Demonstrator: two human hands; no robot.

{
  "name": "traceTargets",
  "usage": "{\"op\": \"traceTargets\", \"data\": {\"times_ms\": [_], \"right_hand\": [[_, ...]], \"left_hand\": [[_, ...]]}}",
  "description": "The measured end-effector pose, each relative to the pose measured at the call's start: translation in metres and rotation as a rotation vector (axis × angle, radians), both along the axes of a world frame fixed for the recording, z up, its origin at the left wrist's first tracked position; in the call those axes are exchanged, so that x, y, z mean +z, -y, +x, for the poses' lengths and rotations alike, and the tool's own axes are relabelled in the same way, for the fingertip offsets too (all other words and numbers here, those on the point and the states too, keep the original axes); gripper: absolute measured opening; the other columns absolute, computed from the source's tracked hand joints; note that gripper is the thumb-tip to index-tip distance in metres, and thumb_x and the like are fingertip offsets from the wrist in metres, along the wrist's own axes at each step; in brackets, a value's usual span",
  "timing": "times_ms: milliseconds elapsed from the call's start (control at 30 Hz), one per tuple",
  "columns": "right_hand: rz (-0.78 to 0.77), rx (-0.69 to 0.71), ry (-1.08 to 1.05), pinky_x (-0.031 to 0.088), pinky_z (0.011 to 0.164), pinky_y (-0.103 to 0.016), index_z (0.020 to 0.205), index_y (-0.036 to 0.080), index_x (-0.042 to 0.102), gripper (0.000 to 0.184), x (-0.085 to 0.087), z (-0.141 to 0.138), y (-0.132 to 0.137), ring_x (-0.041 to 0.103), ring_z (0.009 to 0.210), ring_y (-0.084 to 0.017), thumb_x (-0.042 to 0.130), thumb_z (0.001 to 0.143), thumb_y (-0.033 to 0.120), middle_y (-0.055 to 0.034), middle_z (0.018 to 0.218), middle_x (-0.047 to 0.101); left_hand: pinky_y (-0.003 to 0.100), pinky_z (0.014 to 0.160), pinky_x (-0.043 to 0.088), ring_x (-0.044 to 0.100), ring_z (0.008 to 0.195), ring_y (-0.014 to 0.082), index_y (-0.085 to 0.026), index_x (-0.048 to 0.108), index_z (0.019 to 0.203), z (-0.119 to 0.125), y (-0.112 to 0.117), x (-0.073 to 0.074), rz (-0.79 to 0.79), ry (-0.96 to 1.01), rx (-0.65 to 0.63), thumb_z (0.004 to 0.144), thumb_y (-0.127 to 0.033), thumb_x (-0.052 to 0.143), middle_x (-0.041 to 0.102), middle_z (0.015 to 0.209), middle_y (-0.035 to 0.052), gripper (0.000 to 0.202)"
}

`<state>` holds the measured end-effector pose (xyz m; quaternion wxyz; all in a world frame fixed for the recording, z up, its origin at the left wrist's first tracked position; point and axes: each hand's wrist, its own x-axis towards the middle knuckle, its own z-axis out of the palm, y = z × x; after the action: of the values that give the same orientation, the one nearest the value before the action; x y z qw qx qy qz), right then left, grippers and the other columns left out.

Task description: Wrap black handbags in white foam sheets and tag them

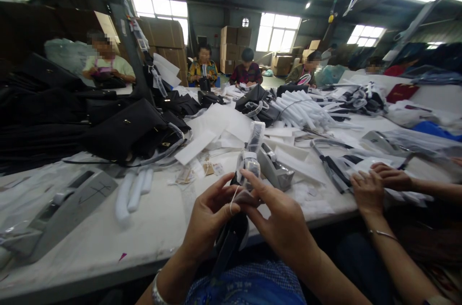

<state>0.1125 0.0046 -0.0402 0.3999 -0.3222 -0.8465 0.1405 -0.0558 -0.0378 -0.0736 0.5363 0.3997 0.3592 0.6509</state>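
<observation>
My left hand (211,211) is closed, with a thin white string (235,195) looped at its thumb and fingertips. Opposite it, my right hand (283,213) closes its fingers around the lower part of a plastic-wrapped strap (255,139), which stands upright. A small greyish flat piece (249,197) shows between the two hands; its kind cannot be made out. Below them a long black strap (231,242) hangs toward my lap. Fingers hide where string, flat piece and strap meet.
Tape dispensers (72,213) (276,168) stand left and just ahead. White foam tubes (133,192), small tags (208,168) and paper sheets lie on the table. Black handbags (126,129) pile up at left. A co-worker's hands (371,189) handle plastic-covered straps at right.
</observation>
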Motion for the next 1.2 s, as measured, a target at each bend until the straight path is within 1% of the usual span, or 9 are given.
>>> {"op": "traceTargets", "data": {"times_ms": [200, 367, 567, 700, 767, 900, 967, 1067, 1200], "right_hand": [[0.128, 0.095, 0.269, 0.054, 0.078, -0.034, 0.156, 0.031, 0.028, 0.072, 0.019, -0.001, 0.001, 0.069, 0.089, -0.022, 0.054, 0.092, 0.01, -0.0036, 0.108, 0.073], [0.101, 0.109, 0.309, 0.054, 0.079, -0.035, 0.157, 0.031, 0.023, 0.073, 0.019, 0.0, -0.001, 0.069, 0.087, -0.021, 0.052, 0.093, 0.011, -0.0036, 0.107, 0.074], [-0.204, 0.296, 0.045, 0.051, 0.102, -0.037, 0.157, 0.035, 0.023, 0.086, 0.018, 0.006, 0.001, 0.063, 0.117, -0.022, 0.063, 0.085, 0.008, -0.0035, 0.133, 0.064], [-0.44, 0.255, -0.184, 0.046, 0.108, -0.045, 0.157, 0.03, 0.024, 0.075, 0.014, 0.005, 0.004, 0.067, 0.112, -0.021, 0.062, 0.093, 0.019, -0.0049, 0.121, 0.071], [-0.306, 0.185, -0.257, 0.051, 0.103, -0.043, 0.152, 0.029, 0.035, 0.064, 0.006, 0.004, 0.003, 0.07, 0.103, -0.02, 0.06, 0.094, 0.018, -0.0035, 0.11, 0.075], [0.266, 0.207, -0.282, 0.058, 0.084, -0.034, 0.139, 0.029, 0.053, 0.057, -0.012, 0.009, 0.0, 0.071, 0.09, -0.019, 0.063, 0.088, 0.007, -0.002, 0.102, 0.077], [0.32, 0.137, -0.338, 0.058, 0.079, -0.034, 0.127, 0.026, 0.062, 0.043, -0.016, 0.013, -0.004, 0.069, 0.086, -0.02, 0.063, 0.087, 0.009, -0.0037, 0.096, 0.076], [0.017, -0.068, -0.312, 0.055, 0.073, -0.033, 0.095, 0.02, 0.068, 0.011, -0.015, 0.015, -0.011, 0.067, 0.076, -0.02, 0.059, 0.094, 0.026, -0.0052, 0.08, 0.072], [-0.443, 0.074, -0.192, 0.054, 0.072, -0.032, 0.09, 0.018, 0.069, 0.034, -0.013, 0.003, -0.022, 0.069, 0.077, -0.02, 0.055, 0.095, 0.049, -0.0058, 0.083, 0.072]], "left_hand": [[0.035, 0.096, 0.051, 0.066, 0.105, 0.0254, -0.025, 0.063, 0.132, 0.002, 0.004, 0.013, 0.008, -0.376, 0.184, 0.076, -0.028, 0.082, 0.073, 0.113, 0.0062, 0.059], [0.028, 0.082, 0.049, 0.064, 0.084, 0.0196, -0.025, 0.068, 0.125, 0.002, 0.01, 0.026, 0.225, -0.695, 0.295, 0.081, -0.017, 0.074, 0.073, 0.1, 0.004, 0.045], [0.029, 0.078, 0.05, 0.063, 0.083, 0.022, -0.027, 0.07, 0.123, -0.001, 0.015, 0.023, 0.25, -0.606, 0.308, 0.076, -0.013, 0.076, 0.073, 0.099, 0.0063, 0.049], [0.03, 0.084, 0.052, 0.064, 0.085, 0.0194, -0.033, 0.065, 0.128, 0.007, 0.024, 0.009, 0.196, -0.572, 0.444, 0.075, -0.014, 0.079, 0.07, 0.115, 0.0041, 0.058], [0.028, 0.08, 0.053, 0.063, 0.08, 0.0167, -0.033, 0.062, 0.131, 0.014, 0.029, 0.003, 0.104, -0.462, 0.5, 0.076, -0.02, 0.081, 0.069, 0.109, 0.0024, 0.06], [0.025, 0.081, 0.053, 0.064, 0.085, 0.0172, -0.027, 0.066, 0.125, 0.025, 0.038, 0.0, -0.104, -0.332, 0.454, 0.078, -0.032, 0.08, 0.066, 0.095, 0.0004, 0.049], [0.026, 0.082, 0.052, 0.064, 0.088, 0.0188, -0.024, 0.071, 0.114, 0.026, 0.041, -0.002, -0.132, -0.373, 0.447, 0.077, -0.035, 0.081, 0.066, 0.093, 0.0016, 0.04], [0.027, 0.082, 0.052, 0.063, 0.087, 0.0199, -0.024, 0.074, 0.106, 0.023, 0.048, -0.01, -0.123, -0.42, 0.47, 0.076, -0.037, 0.081, 0.067, 0.091, 0.0028, 0.033], [0.027, 0.081, 0.051, 0.063, 0.086, 0.0202, -0.027, 0.073, 0.098, 0.02, 0.06, -0.027, -0.059, -0.471, 0.551, 0.075, -0.032, 0.082, 0.069, 0.092, 0.0026, 0.025]]}}
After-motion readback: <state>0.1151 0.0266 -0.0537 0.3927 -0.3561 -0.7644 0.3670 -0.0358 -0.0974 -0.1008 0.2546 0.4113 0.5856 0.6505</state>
